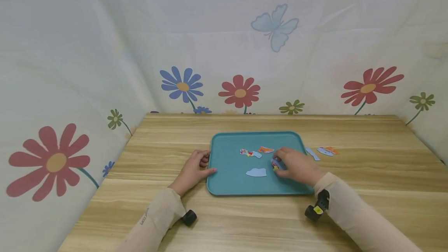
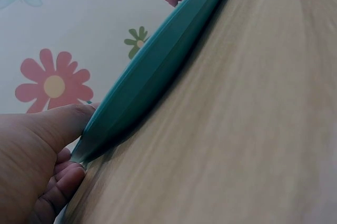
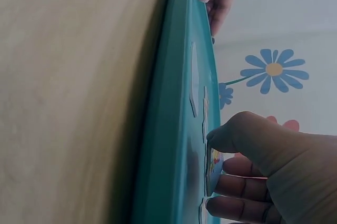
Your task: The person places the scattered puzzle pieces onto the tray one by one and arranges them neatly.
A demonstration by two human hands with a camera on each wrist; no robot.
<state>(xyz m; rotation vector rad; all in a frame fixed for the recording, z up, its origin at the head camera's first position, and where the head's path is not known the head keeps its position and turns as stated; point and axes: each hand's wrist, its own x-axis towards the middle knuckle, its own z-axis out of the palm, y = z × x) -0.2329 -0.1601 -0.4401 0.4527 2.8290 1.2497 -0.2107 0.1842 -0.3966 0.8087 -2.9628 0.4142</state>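
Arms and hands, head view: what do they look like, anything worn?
Left hand and right hand: bare, no gloves. Left sleeve: beige, dark lettering, black block at the cuff. Right sleeve: beige, black strap at the cuff, second black block with yellow patch. No cables visible.

Dark lettering (image 1: 144, 216), left sleeve (image 1: 159, 211), unreadable

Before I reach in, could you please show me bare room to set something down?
Bare: the table between tray and curtain, and the tray's left strip beside the left hand. Crowded: around the pieces and the right hand.
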